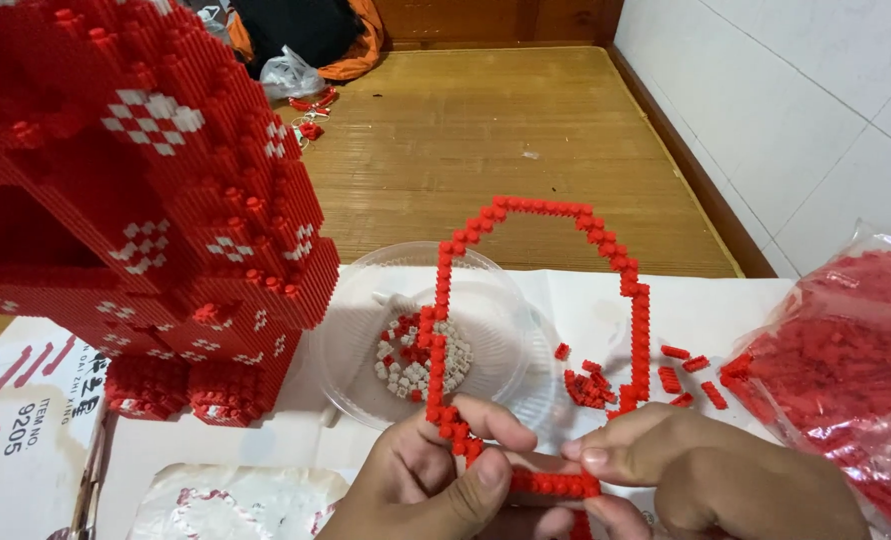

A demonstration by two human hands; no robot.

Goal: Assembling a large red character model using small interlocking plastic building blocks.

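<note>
Thing in my hands: a thin loop of small red bricks (606,250), one brick wide, standing up from my hands and bending over at the far side like an arch.
Where it is: near the middle of the scene, above the clear plastic bowl (366,300); its near end lies between my two hands.
Left hand (436,475): thumb and fingers are pressed together on the near left part of the loop, the thumb lying over the bottom row.
Right hand (706,470): fingers are pinching the same bottom row from the right side, the fingertips just beside my left thumb.
Weight: I judge it very light.
Stiffness: stiff in short pieces, but I think the long chain is weak at every joint and can snap apart if it is bent or twisted.
Where to hold: low, close to the joint I press, with both hands, not at the far top of the arch.
Grip: the bricks are small and smooth, so fingertips can slip.
Around: a big red brick model (156,220) at the left, loose red bricks (686,375) on the white sheet, a bag of red bricks (846,370) at the right, white and red bricks in the bowl.
</note>
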